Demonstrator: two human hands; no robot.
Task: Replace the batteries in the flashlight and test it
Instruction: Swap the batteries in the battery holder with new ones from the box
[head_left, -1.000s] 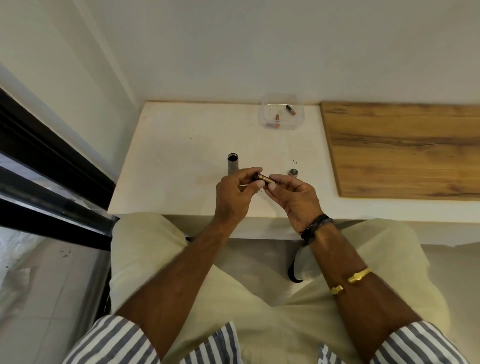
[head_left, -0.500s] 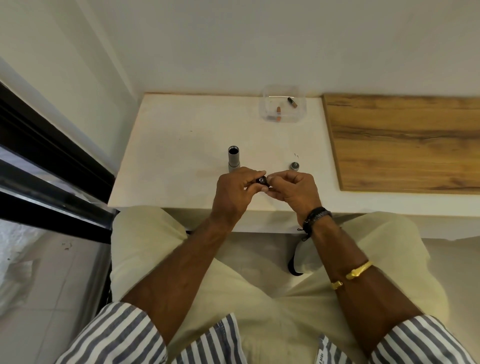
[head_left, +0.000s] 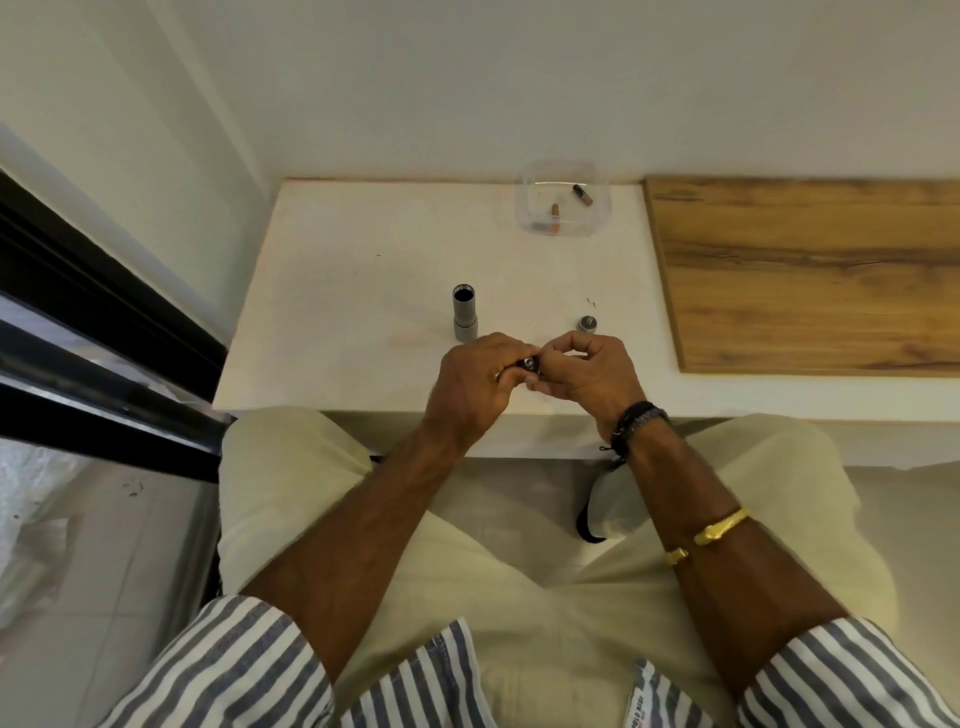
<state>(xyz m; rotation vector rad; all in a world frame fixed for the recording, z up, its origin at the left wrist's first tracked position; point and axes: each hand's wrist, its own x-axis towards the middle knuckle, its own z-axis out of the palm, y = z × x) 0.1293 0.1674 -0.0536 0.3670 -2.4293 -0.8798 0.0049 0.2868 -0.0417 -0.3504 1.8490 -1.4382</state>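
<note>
Pinching small dark cylinder (head_left: 530, 365) between left hand (head_left: 475, 387) and right hand (head_left: 587, 371), both curled round it, we hold it over table (head_left: 337, 312) edge. Flashlight body (head_left: 464, 314) stands upright behind, cap (head_left: 587, 323) beside; 2 batteries (head_left: 583, 195) in clear box (head_left: 524, 208).

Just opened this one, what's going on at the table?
A seated person holds a small dark cylinder between the left hand and the right hand, at the near edge of the white table. The flashlight body stands upright with its open end up. Its cap lies apart. Two batteries lie in a clear container at the back. The flashlight is not yet reassembled.
</note>
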